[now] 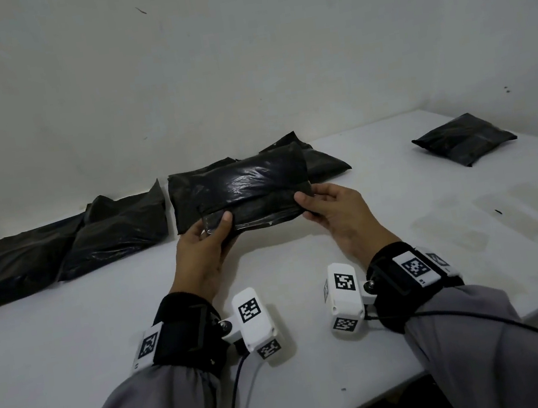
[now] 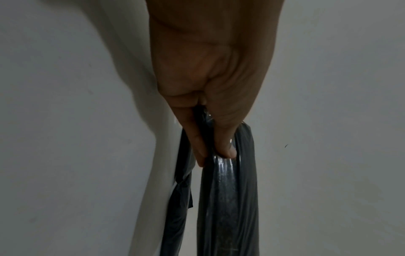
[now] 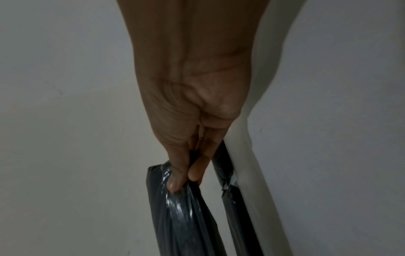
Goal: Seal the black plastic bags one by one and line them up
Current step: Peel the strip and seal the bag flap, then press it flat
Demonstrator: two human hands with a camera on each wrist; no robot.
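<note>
A filled black plastic bag (image 1: 241, 190) is held up above the white table (image 1: 304, 268), its flap folded over toward me. My left hand (image 1: 211, 232) pinches its lower left corner, thumb on top. My right hand (image 1: 315, 202) pinches its lower right corner. In the left wrist view the left hand (image 2: 215, 152) grips the black bag (image 2: 228, 199) edge between thumb and fingers. The right wrist view shows the right hand (image 3: 186, 176) gripping the bag (image 3: 186, 216) end the same way.
Several more black bags (image 1: 59, 247) lie along the wall at the left, and one bag (image 1: 316, 159) sits behind the held one. A single black bag (image 1: 464, 139) lies apart at the far right. The table's front edge (image 1: 406, 378) runs near my right forearm.
</note>
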